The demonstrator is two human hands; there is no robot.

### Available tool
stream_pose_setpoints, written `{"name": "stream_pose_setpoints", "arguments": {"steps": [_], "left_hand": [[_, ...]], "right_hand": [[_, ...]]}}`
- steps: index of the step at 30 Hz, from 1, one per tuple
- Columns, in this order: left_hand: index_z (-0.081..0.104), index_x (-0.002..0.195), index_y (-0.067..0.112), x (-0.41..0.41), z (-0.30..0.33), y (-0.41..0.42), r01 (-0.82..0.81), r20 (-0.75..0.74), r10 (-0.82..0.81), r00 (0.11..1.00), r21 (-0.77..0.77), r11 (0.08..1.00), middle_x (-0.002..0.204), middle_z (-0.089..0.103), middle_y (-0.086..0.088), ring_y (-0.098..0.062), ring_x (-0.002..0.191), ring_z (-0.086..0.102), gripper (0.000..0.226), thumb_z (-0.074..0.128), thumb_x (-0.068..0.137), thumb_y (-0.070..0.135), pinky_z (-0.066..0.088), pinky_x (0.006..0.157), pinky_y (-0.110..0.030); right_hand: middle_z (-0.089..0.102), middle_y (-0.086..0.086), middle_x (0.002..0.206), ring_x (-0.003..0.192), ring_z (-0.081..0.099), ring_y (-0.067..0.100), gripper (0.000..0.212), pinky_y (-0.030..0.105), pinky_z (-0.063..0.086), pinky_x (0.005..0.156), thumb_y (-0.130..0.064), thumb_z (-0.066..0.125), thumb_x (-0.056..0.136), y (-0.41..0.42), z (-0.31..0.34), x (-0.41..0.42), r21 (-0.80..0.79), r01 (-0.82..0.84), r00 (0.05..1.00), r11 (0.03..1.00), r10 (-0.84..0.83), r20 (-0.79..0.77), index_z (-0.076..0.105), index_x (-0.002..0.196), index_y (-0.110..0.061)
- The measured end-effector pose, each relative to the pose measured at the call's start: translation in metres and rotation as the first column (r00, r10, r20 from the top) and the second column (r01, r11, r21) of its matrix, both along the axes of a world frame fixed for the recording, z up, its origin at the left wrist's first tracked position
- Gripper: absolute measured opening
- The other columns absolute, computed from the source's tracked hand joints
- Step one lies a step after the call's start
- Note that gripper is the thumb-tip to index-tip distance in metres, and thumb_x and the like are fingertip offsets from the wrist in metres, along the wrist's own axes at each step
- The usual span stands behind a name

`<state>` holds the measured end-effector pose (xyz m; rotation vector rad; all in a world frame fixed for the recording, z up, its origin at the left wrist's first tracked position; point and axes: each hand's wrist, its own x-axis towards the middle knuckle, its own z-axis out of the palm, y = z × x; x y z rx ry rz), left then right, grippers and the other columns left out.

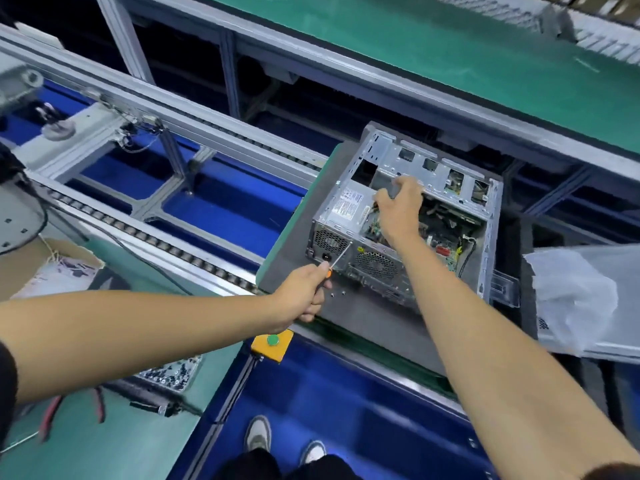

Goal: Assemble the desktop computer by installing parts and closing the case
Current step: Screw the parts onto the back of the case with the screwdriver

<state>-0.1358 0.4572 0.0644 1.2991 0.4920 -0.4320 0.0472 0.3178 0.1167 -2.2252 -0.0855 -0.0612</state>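
Left hand (306,292) is wrapped tight round the orange handle of a screwdriver (337,257), the thin steel shaft angled up so the tip sits right at the near-left corner of the computer case (405,216). Right hand (398,206) is reaching down into the open top of the case, fingers curled over a grey metal part near the drive bay; can't honestly tell if it's gripping that part or just bracing on it, the view's too soft there. The case sits on a dark grey foam-looking pallet (298,237) on the conveyor, right of centre, side panel off. What could go wrong: that screwdriver tip could slip off the corner and skate across the perforated fan grille or gouge the label on the power supply (349,206), especially since one hand is busy inside. The stamped sheet-metal edges look sharp, so the right wrist could get nicked against the frame. A couple of small loose screws (337,293) lie on the pallet just beside the left hand, easy to knock off into the roller track. Cables inside look loose and could get pinched.
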Motion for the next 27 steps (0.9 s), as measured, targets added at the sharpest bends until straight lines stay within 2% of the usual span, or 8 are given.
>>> {"name": "stream_pose_setpoints", "arguments": {"steps": [2,4,6,8,15,20,24,27], "left_hand": [[0.046,0.093,0.013,-0.001,-0.005,-0.003,-0.018,0.022,0.017,1.0,0.018,1.0,0.053,0.029,-0.001,-0.013,0.041,0.02,0.04,0.04,0.107,0.051,0.02,0.041,-0.018],[0.046,0.094,0.012,-0.002,-0.008,-0.004,-0.03,0.041,0.028,0.999,0.049,0.998,0.056,0.032,-0.002,-0.013,0.042,0.021,0.042,0.041,0.106,0.052,0.02,0.043,-0.019],[0.046,0.095,0.012,-0.004,-0.01,-0.007,-0.039,0.061,0.034,0.998,0.083,0.996,0.058,0.034,-0.003,-0.015,0.044,0.022,0.043,0.041,0.106,0.053,0.022,0.043,-0.021],[0.047,0.095,0.012,-0.005,-0.011,-0.009,-0.051,0.075,0.044,0.996,0.091,0.995,0.058,0.035,-0.002,-0.015,0.044,0.023,0.043,0.042,0.105,0.054,0.023,0.041,-0.021],[0.051,0.093,0.013,0.001,-0.011,-0.004,-0.076,0.072,0.071,0.995,0.061,0.995,0.055,0.043,0.003,-0.012,0.041,0.03,0.028,0.048,0.104,0.039,0.025,0.04,-0.019],[0.051,0.097,0.011,-0.004,-0.012,-0.001,-0.054,0.122,0.044,0.992,0.082,0.995,0.058,0.042,0.002,-0.012,0.042,0.028,0.03,0.05,0.105,0.04,0.025,0.039,-0.02],[0.05,0.096,0.01,-0.007,-0.018,-0.007,-0.091,0.156,0.078,0.985,0.077,0.993,0.06,0.042,0.0,-0.013,0.042,0.029,0.034,0.05,0.105,0.043,0.026,0.04,-0.018],[0.05,0.098,0.008,-0.009,-0.023,-0.011,-0.119,0.181,0.104,0.978,0.076,0.99,0.06,0.044,0.0,-0.013,0.042,0.029,0.036,0.05,0.104,0.043,0.027,0.04,-0.02]], "right_hand": [[0.041,0.007,0.13,0.118,0.05,0.023,0.036,0.04,0.047,0.094,-0.02,0.057,0.098,0.001,-0.016,0.028,0.066,-0.086,0.98,0.994,0.097,-0.175,0.044,0.129,-0.008],[0.049,0.004,0.118,0.101,0.055,0.014,0.025,0.031,0.043,0.08,-0.022,0.051,0.1,0.005,-0.032,0.042,0.128,-0.11,0.939,0.986,0.145,-0.313,0.041,0.121,-0.011],[0.047,-0.002,0.098,0.085,0.049,0.011,0.019,0.033,0.037,0.071,-0.027,0.048,0.1,0.009,-0.045,0.05,0.148,-0.104,0.92,0.983,0.152,-0.362,0.043,0.111,-0.012],[0.047,-0.005,0.092,0.082,0.046,0.011,0.022,0.033,0.034,0.067,-0.033,0.05,0.095,0.011,-0.052,0.055,0.183,-0.084,0.921,0.98,0.146,-0.36,0.048,0.107,-0.014],[0.054,-0.006,0.112,0.101,0.048,0.015,0.031,0.041,0.034,0.086,-0.06,0.044,0.078,0.008,-0.068,0.073,0.116,-0.3,0.87,0.947,0.322,-0.373,0.053,0.094,-0.035],[0.062,0.002,0.091,0.083,0.057,0.02,0.036,0.047,0.04,0.086,-0.07,0.051,0.077,-0.003,-0.066,0.097,0.08,-0.42,0.767,0.904,0.401,-0.501,0.061,0.073,-0.036],[0.067,0.004,0.08,0.077,0.059,0.027,0.028,0.036,0.05,0.067,-0.059,0.058,0.079,-0.004,-0.082,0.105,0.26,-0.388,0.769,0.884,0.466,-0.438,0.069,0.082,-0.034],[0.067,0.006,0.086,0.082,0.058,0.027,0.053,0.034,0.051,0.069,-0.065,0.055,0.076,-0.006,-0.091,0.112,0.235,-0.428,0.749,0.873,0.488,-0.448,0.066,0.102,-0.02]]}}
